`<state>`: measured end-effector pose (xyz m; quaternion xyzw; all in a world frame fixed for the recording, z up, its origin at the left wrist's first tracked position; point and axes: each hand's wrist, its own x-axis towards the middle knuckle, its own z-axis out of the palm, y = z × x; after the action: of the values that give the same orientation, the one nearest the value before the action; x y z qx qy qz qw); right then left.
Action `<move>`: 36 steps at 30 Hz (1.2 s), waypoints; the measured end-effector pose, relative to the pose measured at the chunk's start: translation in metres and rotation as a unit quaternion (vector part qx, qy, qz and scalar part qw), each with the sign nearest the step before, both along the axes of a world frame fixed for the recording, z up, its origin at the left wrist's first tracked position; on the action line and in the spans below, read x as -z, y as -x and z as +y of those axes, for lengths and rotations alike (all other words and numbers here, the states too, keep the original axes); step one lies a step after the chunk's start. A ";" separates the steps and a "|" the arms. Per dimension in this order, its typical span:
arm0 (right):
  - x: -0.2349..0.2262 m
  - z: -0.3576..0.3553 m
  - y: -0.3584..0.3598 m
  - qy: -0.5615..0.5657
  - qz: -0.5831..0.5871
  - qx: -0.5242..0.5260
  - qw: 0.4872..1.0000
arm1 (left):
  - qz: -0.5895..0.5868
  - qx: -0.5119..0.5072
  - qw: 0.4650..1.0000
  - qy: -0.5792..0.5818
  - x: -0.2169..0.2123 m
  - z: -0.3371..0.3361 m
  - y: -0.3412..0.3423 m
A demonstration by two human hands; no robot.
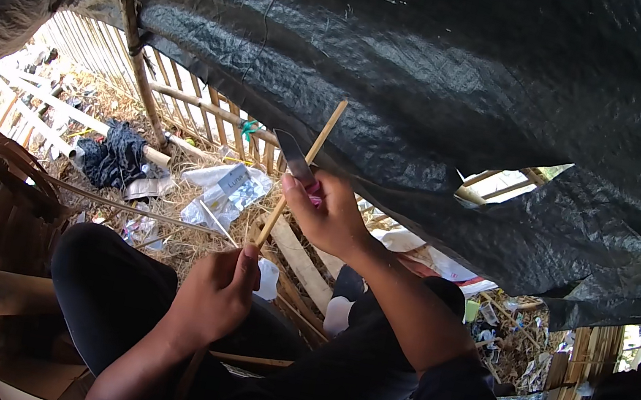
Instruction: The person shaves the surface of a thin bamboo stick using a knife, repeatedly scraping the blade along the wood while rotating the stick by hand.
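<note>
My left hand (214, 293) is closed around the lower part of a narrow bamboo strip (327, 131), thumb pressed along it. The strip slants up and to the right, away from my lap. Higher up, my right hand (328, 214) grips a knife (296, 160) with a pinkish handle. Its broad metal blade points up and left and lies close against the strip; whether it cuts in cannot be made out. My right fingers are partly hidden behind the hand. A thin pale sliver (218, 221) runs up to my left fist.
A black plastic sheet (442, 93) hangs in front. Bamboo fencing (208, 107) stands behind it. Dark cloth (118, 156), a clear plastic bag (228, 188) and straw litter the ground. Wooden slats (300, 265) lie between my bent knees. A woven basket (1, 212) stands at left, bundled bamboo strips (574, 390) at right.
</note>
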<state>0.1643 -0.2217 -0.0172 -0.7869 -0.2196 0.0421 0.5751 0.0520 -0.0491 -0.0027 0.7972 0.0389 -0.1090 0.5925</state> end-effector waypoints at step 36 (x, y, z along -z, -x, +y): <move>0.016 -0.012 0.020 0.139 -0.203 -0.044 0.968 | 0.217 -0.071 0.923 0.309 0.005 0.005 -0.036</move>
<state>0.1439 -0.2335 -0.0333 -0.8404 -0.3587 -0.0633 0.4012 0.0884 -0.0442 -0.0081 0.5264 0.1871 -0.2433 0.7929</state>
